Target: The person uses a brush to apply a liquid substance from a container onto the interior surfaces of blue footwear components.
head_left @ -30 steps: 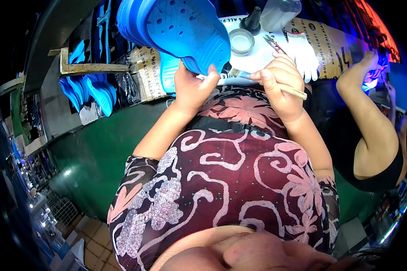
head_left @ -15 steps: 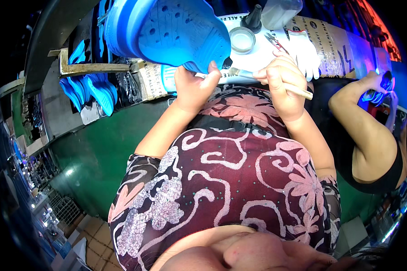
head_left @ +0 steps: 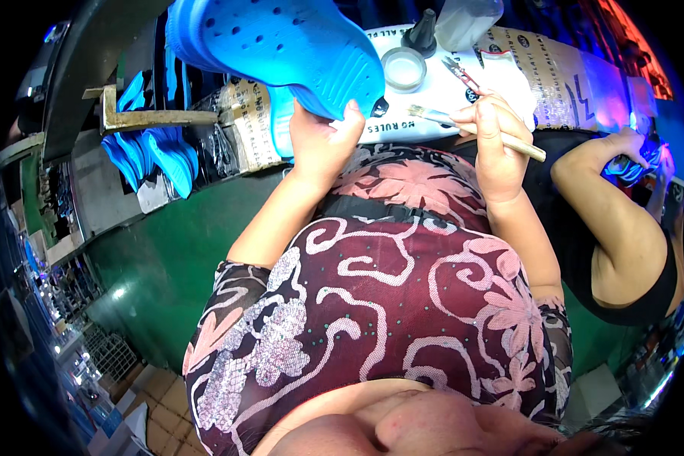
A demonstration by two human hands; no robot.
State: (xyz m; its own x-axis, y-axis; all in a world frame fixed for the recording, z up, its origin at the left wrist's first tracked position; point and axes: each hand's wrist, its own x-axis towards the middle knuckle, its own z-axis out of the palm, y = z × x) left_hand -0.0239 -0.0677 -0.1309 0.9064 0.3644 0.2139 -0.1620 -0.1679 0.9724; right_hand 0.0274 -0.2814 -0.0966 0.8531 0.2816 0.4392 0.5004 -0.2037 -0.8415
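Observation:
A blue clog (head_left: 296, 53) with round holes in its upper is in my left hand (head_left: 321, 140), my thumb lying on its toe end and my fingers partly hidden beneath it. My right hand (head_left: 500, 144) grips a flat paintbrush (head_left: 520, 147) by its pale wooden handle. The bristles point left, a short way from the toe of the clog and apart from it. Just beyond the brush is a small round jar (head_left: 404, 70) with pale contents. Behind that jar stands a black cone-tipped bottle (head_left: 422, 36), beside red-handled snips (head_left: 462, 74).
A white glove (head_left: 509, 87) lies right of the snips, near a translucent container (head_left: 467, 21). More blue clogs (head_left: 167, 156) are at the left, past a wooden bar (head_left: 159, 118). At the right, a co-worker's arm (head_left: 623, 205) reaches over another blue item.
My right hand has drawn the brush to the right, away from the clog. The clog has tilted in my left hand, showing more of its outer upper.

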